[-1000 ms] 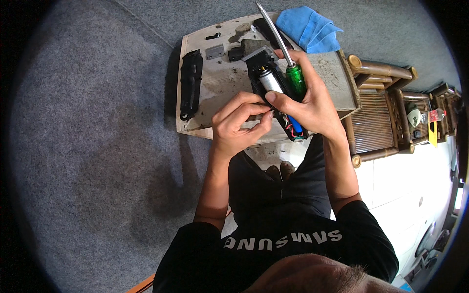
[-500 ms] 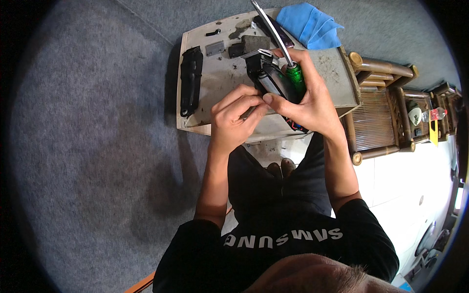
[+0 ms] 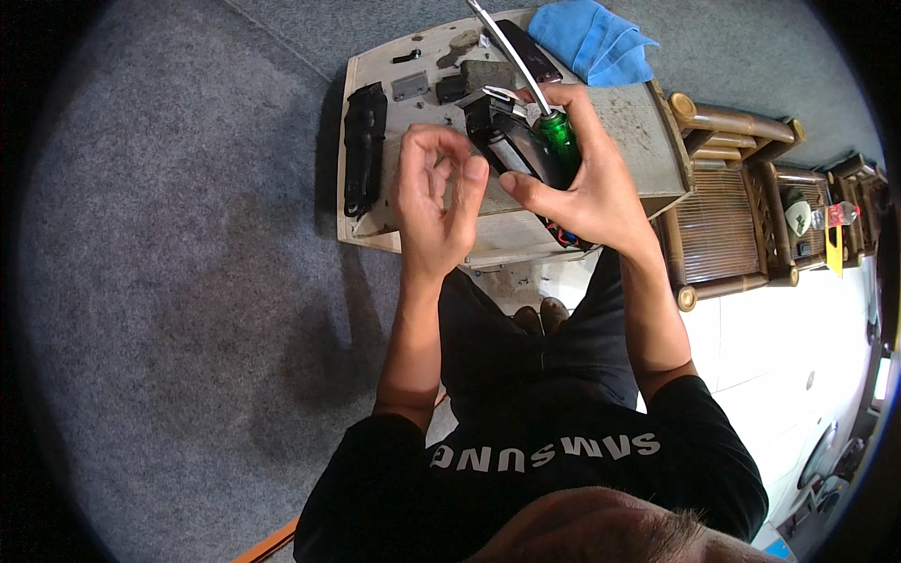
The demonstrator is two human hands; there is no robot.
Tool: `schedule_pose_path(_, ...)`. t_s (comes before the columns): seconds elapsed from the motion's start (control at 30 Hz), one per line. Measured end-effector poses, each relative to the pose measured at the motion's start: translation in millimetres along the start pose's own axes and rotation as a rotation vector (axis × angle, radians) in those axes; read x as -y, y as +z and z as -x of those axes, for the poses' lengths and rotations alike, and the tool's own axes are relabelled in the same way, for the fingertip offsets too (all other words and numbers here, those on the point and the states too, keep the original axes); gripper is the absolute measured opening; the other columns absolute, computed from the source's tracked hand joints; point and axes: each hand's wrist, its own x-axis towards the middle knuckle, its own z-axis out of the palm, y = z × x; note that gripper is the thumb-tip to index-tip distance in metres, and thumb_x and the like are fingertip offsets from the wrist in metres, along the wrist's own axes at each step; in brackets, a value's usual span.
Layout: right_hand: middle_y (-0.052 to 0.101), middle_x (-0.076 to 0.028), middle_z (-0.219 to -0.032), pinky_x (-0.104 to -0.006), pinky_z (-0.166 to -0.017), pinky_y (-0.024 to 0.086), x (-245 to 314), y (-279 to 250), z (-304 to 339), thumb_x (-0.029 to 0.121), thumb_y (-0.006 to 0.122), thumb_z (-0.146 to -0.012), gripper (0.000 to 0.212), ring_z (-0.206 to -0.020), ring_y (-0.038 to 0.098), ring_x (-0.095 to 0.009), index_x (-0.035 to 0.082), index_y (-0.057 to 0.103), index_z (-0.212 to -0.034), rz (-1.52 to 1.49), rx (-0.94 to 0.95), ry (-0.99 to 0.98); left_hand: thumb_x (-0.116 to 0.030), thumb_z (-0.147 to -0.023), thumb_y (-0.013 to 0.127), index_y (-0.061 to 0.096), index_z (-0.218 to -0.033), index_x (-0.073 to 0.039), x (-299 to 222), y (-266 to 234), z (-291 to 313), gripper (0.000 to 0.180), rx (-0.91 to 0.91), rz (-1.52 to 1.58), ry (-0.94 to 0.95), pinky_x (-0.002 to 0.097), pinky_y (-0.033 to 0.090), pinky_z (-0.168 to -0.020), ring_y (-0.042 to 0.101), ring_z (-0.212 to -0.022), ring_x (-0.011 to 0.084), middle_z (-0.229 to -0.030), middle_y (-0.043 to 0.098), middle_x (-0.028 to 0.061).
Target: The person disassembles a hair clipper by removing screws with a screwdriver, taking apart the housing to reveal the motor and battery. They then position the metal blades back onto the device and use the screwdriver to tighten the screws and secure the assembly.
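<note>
Right hand (image 3: 587, 192) clamps the opened black clipper body (image 3: 511, 150) and green-handled screwdriver (image 3: 556, 131), upper centre. Left hand (image 3: 434, 202) curled, empty. Rigid, light, exposed wiring: grip the casing sides.

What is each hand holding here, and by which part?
The right hand grips a green-handled screwdriver by its handle, together with a black device around its lower body. The left hand holds nothing visible.

The person is wearing a black short-sleeved T-shirt (image 3: 563, 479) with white lettering across the chest, dark trousers (image 3: 535, 347), forearms bare.
</note>
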Motion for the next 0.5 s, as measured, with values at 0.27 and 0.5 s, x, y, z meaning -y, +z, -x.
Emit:
schedule_pose_path(0.27,0.069,-0.023,-0.082,-0.0434,-0.065,0.055,1,6,1,0.028,0.082,-0.078,0.06,-0.078,0.074,-0.043,0.004,0.049,-0.122,0.044,0.007,-0.032,-0.033,-0.102,0.064,0.057,-0.122,0.005,-12,12,-11,0.043,0.21,-0.037,-0.204,0.0308,0.048,-0.082,0.06,-0.092,0.0165,-0.103,0.065,0.0109)
schedule_pose_path(0.5,0.065,-0.026,-0.076,-0.0445,-0.062,0.054,1,1,0,0.036,0.082,-0.082,0.064,-0.075,0.071,-0.047,-0.002,0.045,-0.118,0.111,0.095,-0.075,-0.033,-0.107,0.048,0.051,-0.125,0.0,-8,27,-12,0.038,0.101,0.184,-0.425,0.0321,0.043,-0.094,0.054,-0.103,0.0168,-0.112,0.059,0.0095)
